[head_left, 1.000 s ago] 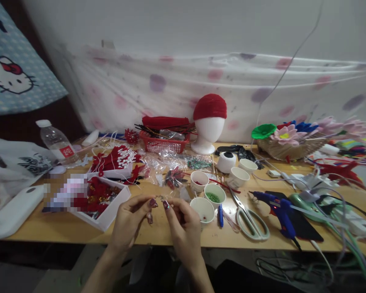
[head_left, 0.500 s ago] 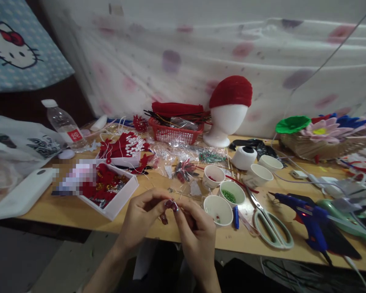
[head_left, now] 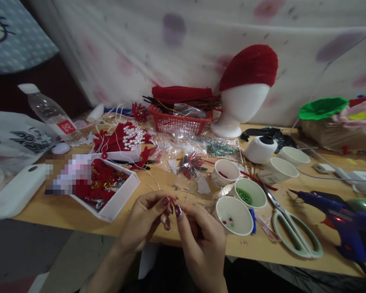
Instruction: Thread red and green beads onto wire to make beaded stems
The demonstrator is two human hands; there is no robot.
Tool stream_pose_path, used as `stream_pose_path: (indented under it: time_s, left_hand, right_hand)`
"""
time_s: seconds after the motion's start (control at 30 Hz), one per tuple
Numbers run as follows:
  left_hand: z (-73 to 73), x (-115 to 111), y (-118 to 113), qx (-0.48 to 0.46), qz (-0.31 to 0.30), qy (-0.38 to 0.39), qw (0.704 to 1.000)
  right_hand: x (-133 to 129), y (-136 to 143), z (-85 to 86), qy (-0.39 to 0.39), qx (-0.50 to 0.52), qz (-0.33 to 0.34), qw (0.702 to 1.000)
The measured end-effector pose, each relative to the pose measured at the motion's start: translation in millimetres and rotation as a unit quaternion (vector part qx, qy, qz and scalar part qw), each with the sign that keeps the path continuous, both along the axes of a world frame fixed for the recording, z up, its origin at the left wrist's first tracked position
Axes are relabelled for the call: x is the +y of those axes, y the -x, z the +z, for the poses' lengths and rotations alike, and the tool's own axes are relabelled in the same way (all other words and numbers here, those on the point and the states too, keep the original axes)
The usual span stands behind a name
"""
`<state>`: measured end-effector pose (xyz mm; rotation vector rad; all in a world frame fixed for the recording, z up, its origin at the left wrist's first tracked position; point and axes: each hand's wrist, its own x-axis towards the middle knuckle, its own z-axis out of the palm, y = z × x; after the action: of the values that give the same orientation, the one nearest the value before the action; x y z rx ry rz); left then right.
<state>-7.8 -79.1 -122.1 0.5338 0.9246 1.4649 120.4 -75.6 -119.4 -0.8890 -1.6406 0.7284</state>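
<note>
My left hand and my right hand meet in front of the table's near edge, thumbs and fingertips pinched close together. Whatever tiny piece lies between the fingertips is too small and too covered to make out. Close by my right hand stands a paper cup with a few red and pale beads in it. Behind that are a cup of green beads and a cup with small red bits. On my left hand's side sits a white box of red, gold and silver ornaments.
Scissors and a blue glue gun lie at right. Farther back are a thread spool, a foam head with a red cap and a red basket. A plastic bottle leans at left.
The view has shifted, so table items at right appear farther right and larger. My hands stay together, and a slightly wider gap shows between the two thumb tips.
</note>
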Motion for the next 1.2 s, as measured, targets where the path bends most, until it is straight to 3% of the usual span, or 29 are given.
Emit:
stream_pose_path:
  time_s: [0.4, 0.77, 1.03, 1.2]
  left_hand:
    - [4.0, -2.5, -0.9, -0.016, -0.049, 0.034, 0.998]
    - [-2.7, -3.4, 2.1, 0.001, -0.068, -0.027, 0.997]
    - [-2.0, -4.0, 9.2, 0.103, -0.061, -0.093, 0.988]
    - [3.0, -9.8, 18.3, 0.22, -0.048, -0.14, 0.964]
  right_hand:
    - [-4.6, -4.5, 8.1, 0.004, -0.032, 0.02, 0.999]
    - [-9.7, -8.6, 9.3, 0.05, -0.034, 0.038, 0.997]
    - [-8.5, -12.0, 11.1, 0.053, -0.037, 0.061, 0.996]
    - [-9.1, -15.1, 12.9, 0.052, -0.045, 0.071, 0.995]
